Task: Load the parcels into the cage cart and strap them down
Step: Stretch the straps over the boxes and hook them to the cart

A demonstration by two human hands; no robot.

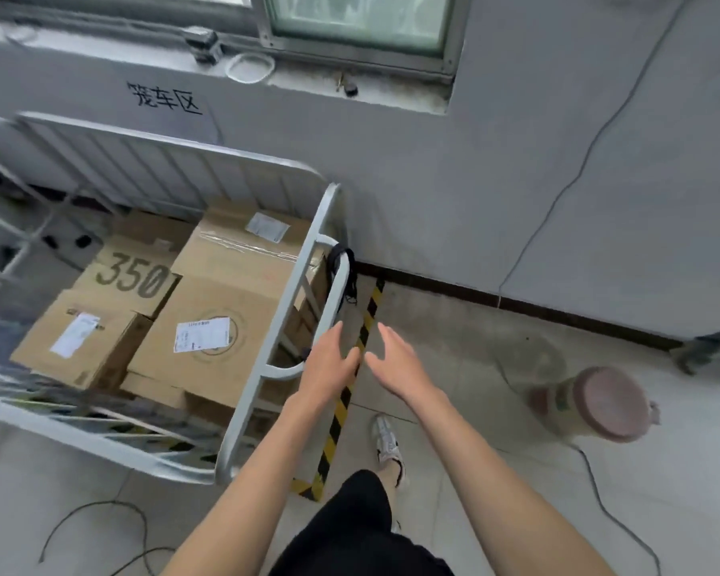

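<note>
A grey metal cage cart (267,326) stands at the left, against the wall. Several cardboard parcels lie inside it: one with a white label (208,338), one printed "350" (136,278), a smaller labelled box (82,347) and one at the back (246,243). A black strap (344,268) hangs looped on the cart's right handle bar. My left hand (329,363) hovers open just right of that bar, fingers spread. My right hand (395,359) is open beside it, holding nothing.
Yellow-black floor tape (350,388) runs along the cart's right side. A pink-lidded jar (591,405) lies on the floor at the right. Cables trail over the floor (616,521) and up the wall. My shoe (385,440) stands beside the tape.
</note>
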